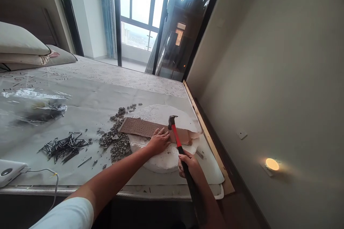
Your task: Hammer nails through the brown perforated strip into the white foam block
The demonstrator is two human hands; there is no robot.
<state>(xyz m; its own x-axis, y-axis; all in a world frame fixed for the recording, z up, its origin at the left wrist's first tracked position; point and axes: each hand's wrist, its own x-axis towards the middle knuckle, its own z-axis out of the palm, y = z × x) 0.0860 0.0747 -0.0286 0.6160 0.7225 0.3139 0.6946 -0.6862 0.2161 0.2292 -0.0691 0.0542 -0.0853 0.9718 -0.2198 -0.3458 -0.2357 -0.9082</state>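
Note:
My right hand [189, 164] is wrapped around the black and red handle of a claw hammer [176, 135]. The hammer's head is over a brown strip [139, 127] dotted with rows of small holes, just beside my left fingertips. My left hand [158, 141] lies on that strip with its fingers stretched out. Whether a nail stands under the hammer head is too small to tell. Beneath the strip is a round white foam-like slab [156, 164], its surface rough and pitted. Grey rubble [119, 146] is heaped against the slab's left side.
A pile of dark nails [66, 146] lies left of the rubble, with one loose nail [84, 161] nearby. Farther left are a clear plastic bag [40, 107] and a white device [12, 171] with a cable. A wooden rail [208, 139] borders the mattress beside the wall [268, 78].

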